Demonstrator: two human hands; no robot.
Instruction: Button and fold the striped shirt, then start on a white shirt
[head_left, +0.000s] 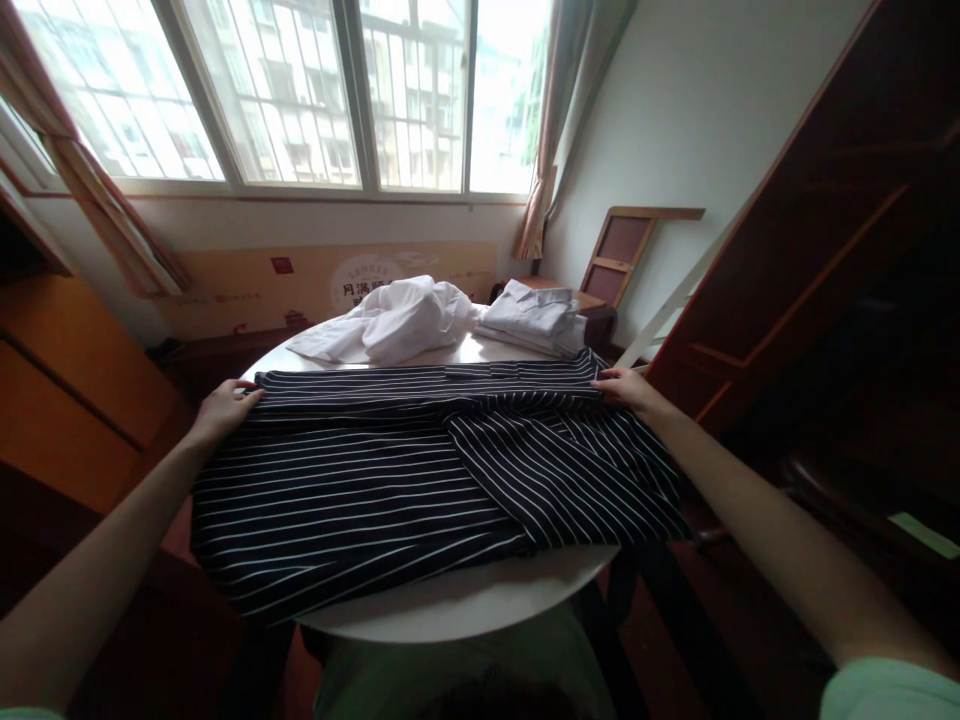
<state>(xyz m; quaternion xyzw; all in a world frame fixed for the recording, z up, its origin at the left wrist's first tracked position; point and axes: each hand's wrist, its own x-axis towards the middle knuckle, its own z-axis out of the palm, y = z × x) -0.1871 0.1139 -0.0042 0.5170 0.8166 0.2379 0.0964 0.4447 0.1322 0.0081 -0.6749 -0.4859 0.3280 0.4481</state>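
A black shirt with thin white stripes (360, 470) lies spread across a round white table (465, 600), partly hanging over its sides. Its far edge is folded over in a long strip, and on the right a loose part lies slantwise over the body. My left hand (227, 408) pinches the far left corner of the cloth between thumb and fingers. At the far right end, my right hand (628, 388) grips the folded strip in the same way. Both arms reach out wide, and the cloth between the hands lies fairly straight along the fold.
Behind the shirt lie a crumpled white garment (409, 320) and a stack of folded white clothes (532, 315). A wooden chair-like frame (619, 255) stands at the back right. Orange cabinets (67, 400) are on the left, a large dark wooden panel (780, 230) on the right.
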